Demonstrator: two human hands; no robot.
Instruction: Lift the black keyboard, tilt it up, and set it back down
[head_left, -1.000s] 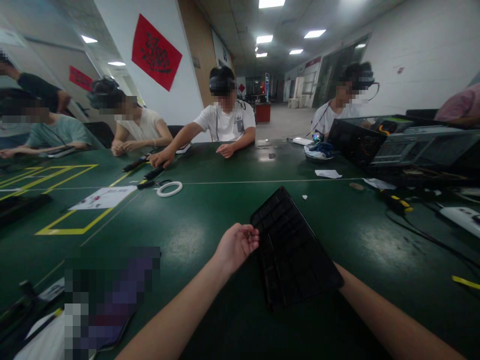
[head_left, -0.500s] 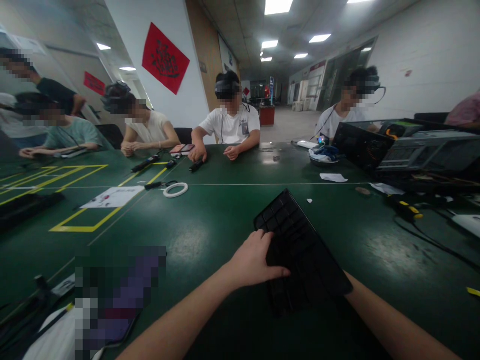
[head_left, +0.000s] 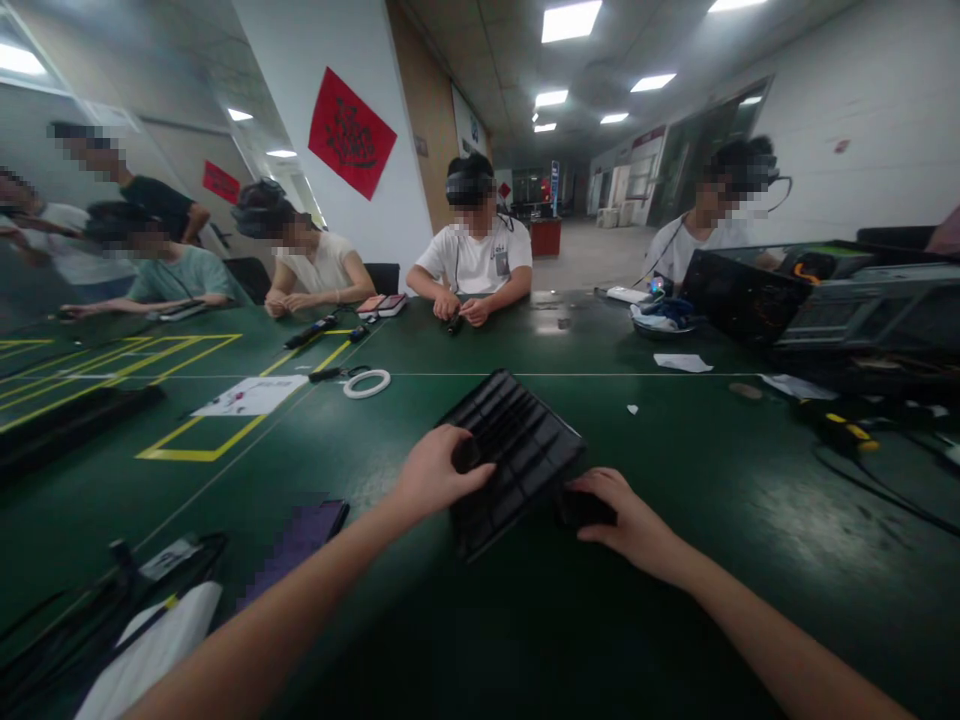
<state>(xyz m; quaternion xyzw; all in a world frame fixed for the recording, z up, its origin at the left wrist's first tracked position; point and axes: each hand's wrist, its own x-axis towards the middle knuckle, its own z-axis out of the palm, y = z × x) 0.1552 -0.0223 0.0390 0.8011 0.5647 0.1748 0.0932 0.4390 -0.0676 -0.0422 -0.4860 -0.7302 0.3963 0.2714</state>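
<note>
A black tray (head_left: pixel 517 450) with a grid of ribbed compartments is tilted up above the green table in the middle of the head view. My left hand (head_left: pixel 435 470) is closed on its left side, thumb across the face and fingers curled over a dark patch at the edge. Just off the tray's lower right corner, my right hand (head_left: pixel 630 520) curls its fingers and thumb around a small dark piece (head_left: pixel 585 506). What that piece is, and whether it touches the tray, I cannot tell.
A purple phone-like slab (head_left: pixel 307 540) and a white power strip (head_left: pixel 154 650) with cables lie left. Beyond are a white tape ring (head_left: pixel 367 384) and printed paper (head_left: pixel 251 395). At right stand an open computer case (head_left: pixel 750 295) and a yellow-black tool (head_left: pixel 847 432). Several people sit opposite.
The tray has moved left and turned, its face now more toward me. My right hand, earlier hidden behind it, has come out at its right side with a dark piece.
</note>
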